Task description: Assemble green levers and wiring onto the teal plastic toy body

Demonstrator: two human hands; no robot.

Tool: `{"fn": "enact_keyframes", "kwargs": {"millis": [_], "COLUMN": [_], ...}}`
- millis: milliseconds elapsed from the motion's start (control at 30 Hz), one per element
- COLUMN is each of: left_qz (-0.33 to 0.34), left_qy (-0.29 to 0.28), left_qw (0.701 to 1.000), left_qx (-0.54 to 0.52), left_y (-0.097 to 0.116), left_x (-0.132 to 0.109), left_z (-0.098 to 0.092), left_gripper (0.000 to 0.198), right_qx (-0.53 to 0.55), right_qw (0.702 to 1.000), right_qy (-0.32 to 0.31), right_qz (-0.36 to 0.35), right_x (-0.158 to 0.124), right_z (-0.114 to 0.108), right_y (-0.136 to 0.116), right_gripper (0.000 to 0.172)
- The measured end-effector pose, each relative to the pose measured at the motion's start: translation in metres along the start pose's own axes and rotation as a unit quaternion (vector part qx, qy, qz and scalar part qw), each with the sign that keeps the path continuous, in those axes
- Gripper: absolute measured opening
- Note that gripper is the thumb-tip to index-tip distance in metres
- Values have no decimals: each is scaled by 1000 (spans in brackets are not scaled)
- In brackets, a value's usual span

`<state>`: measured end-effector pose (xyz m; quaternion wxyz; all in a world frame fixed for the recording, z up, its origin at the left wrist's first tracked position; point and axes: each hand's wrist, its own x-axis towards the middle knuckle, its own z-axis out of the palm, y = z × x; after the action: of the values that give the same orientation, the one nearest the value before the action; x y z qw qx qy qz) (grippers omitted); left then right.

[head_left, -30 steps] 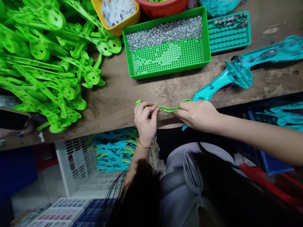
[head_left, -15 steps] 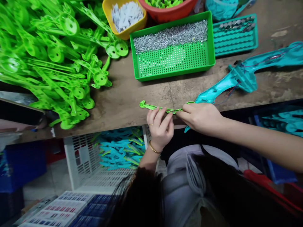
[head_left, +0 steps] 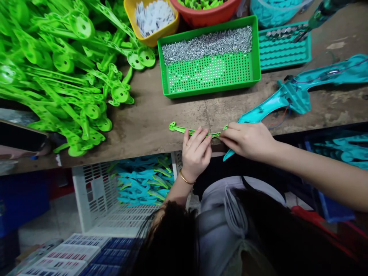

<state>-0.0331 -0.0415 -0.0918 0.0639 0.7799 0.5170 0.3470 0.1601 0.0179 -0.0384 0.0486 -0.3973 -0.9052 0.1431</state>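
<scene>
Along the near edge of the scuffed brown worktop (head_left: pixel 161 115) a thin green strip (head_left: pixel 184 129) lay lengthwise left to right. The left hand (head_left: pixel 196 151) pressed flat fingers on its middle; the right hand (head_left: pixel 248 140) pinched its right end.

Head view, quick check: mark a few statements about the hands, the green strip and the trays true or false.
1. Both hands touch the thin green strip at the table's near edge. True: left hand, right hand.
2. The green tray holds small silvery parts. True.
3. The yellow bin holds green parts. False: its contents are white.
4. The pile of green parts lies right of the green tray. False: it lies left.
5. The left wrist wears a bracelet. True.
</scene>
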Motion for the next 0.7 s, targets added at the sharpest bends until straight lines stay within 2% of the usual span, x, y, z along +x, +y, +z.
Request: {"fn": "enact_keyframes", "kwargs": {"millis": [200, 333, 533, 700], "left_qz": [-33, -27, 19, 95], "left_qy": [-10, -18, -51, -122], "left_qw": [999, 997, 997, 988], "left_qx": [-30, -64, -57, 14], "left_y": [-4, -9, -17, -22], "left_x": [5, 12, 22, 27], "left_z": [0, -3, -10, -14], "left_gripper": [18, 13, 11, 18], "right_qx": [-16, -14, 12, 41], "right_qw": [999, 999, 998, 994], "right_qy": [-22, -32, -54, -91], "right_qz": [17, 23, 29, 45], "right_x": [3, 5, 10, 14], "right_z": [-2, -3, -6, -9], "right_y": [-2, -2, -2, -1], "right_gripper": [32, 31, 30, 27]}}
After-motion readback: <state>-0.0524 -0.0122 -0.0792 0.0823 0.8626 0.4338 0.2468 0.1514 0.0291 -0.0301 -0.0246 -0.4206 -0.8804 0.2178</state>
